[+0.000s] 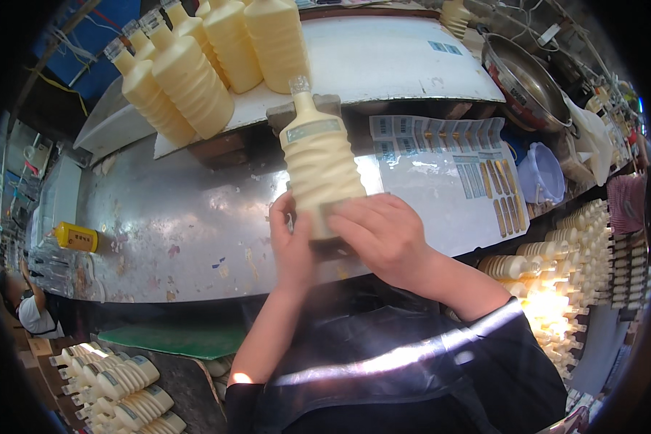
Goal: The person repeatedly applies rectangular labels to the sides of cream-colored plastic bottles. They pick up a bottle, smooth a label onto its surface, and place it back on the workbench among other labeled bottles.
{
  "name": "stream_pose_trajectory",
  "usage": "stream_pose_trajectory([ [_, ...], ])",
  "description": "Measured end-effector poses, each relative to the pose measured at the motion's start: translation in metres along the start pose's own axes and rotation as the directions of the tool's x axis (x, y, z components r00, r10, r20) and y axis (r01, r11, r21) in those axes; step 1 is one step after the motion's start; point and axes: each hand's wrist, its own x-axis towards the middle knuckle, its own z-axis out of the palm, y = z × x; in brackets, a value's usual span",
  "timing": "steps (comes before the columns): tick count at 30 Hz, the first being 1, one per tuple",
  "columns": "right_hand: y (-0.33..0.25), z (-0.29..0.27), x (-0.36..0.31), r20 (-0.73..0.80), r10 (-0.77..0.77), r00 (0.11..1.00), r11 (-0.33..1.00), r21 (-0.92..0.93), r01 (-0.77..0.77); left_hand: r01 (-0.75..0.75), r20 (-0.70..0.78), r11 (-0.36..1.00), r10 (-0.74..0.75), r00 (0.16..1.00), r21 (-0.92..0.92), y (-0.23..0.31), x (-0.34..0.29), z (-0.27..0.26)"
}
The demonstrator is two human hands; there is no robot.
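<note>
A cream-coloured bottle (324,163) with a wavy ribbed body lies or leans away from me over the middle of the metal table, its clear-topped neck toward a grey block (276,116) at the shelf edge. A pale grey-green label strip (312,130) crosses its shoulder. My left hand (292,235) grips the lower left side of the bottle, thumb in front. My right hand (385,233) is wrapped over its lower right side, fingers pressed on the front near the base. Whether a label lies under those fingers is hidden.
Several similar bottles (195,79) stand on a white board (383,58) at the back. Label sheets (441,137) with gold strips lie right, beside a lilac bucket (541,173). Far left sits a yellow container (76,237). Many bottles are stacked at lower left (119,390) and right (557,267).
</note>
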Motion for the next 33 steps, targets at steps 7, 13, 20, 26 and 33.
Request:
stream_pose_trajectory([
  [7,-0.016,0.010,0.013,0.087,-0.119,0.989,0.990,-0.063,0.124,0.093,0.006,0.984,-0.093,0.996,-0.155,0.015,0.004,-0.006],
  [13,-0.013,0.010,-0.003,0.000,-0.033,0.999,0.973,0.230,0.032,0.072,0.027,0.994,-0.070,0.997,-0.079,0.026,0.007,-0.003],
  [20,0.001,-0.001,-0.027,-0.061,0.001,0.998,0.982,0.189,0.010,-0.120,-0.002,0.937,0.128,0.992,0.327,-0.001,0.012,0.007],
  [26,0.006,0.001,-0.010,-0.113,0.470,0.875,0.878,0.155,-0.452,-0.063,-0.082,0.987,0.076,0.994,0.149,-0.004,0.013,0.004],
  [33,0.011,0.006,-0.011,-0.014,0.643,0.766,0.766,0.021,-0.643,-0.024,-0.054,0.925,0.048,0.997,0.380,0.008,0.013,0.007],
])
